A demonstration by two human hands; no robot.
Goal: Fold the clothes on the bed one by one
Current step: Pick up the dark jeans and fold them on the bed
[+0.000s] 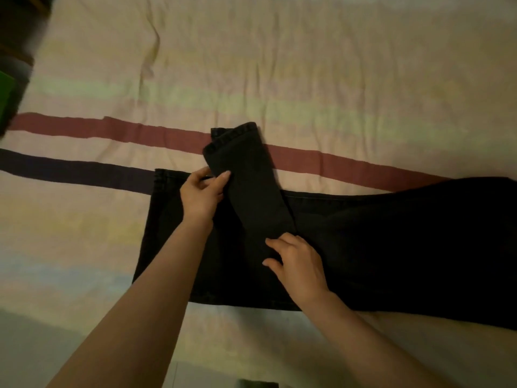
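A pair of black jeans (391, 247) lies flat across the bed, reaching from the centre to the right edge of the view. One leg section (249, 175) is folded back and points away from me, its hem at the far end. My left hand (202, 193) grips the left edge of this folded leg, thumb on top. My right hand (296, 261) presses on the fabric at the base of the fold, fingers curled into the cloth.
The bed sheet (279, 65) is pale with a maroon stripe (112, 130) and a dark purple stripe (70, 169) running across it. A blurred dark object with a green part (8, 102) sits at the far left edge.
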